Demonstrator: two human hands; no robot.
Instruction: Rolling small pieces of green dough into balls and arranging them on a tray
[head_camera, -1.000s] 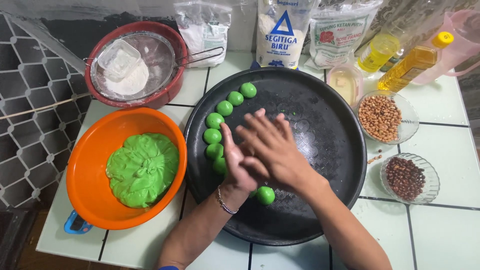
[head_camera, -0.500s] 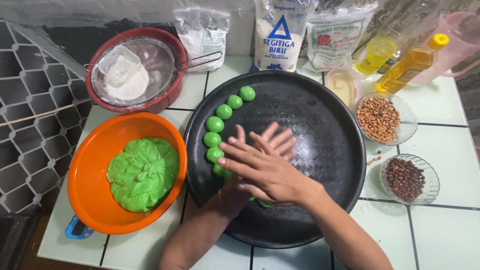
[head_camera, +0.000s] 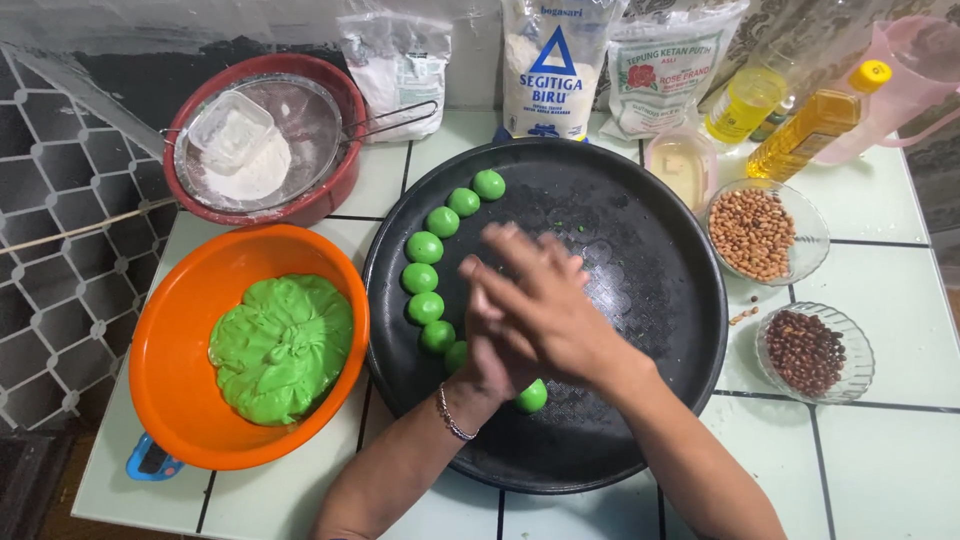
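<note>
Head view, change: right hand (head_camera: 545, 315) slid across left hand (head_camera: 487, 345), palms pressed together, fingers spread.
Hidden: anything between palms; dough ball (head_camera: 532, 396) partly covered.

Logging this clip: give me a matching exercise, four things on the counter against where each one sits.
Things:
1. green dough mass
2. small green balls
3. sieve with flour
4. pale peanuts

Places:
A. in the red bowl
B. in a glass dish right of the tray
C. in the orange bowl
D. in a curved row on the black tray

Pairs: 1-C, 2-D, 3-A, 4-B
</note>
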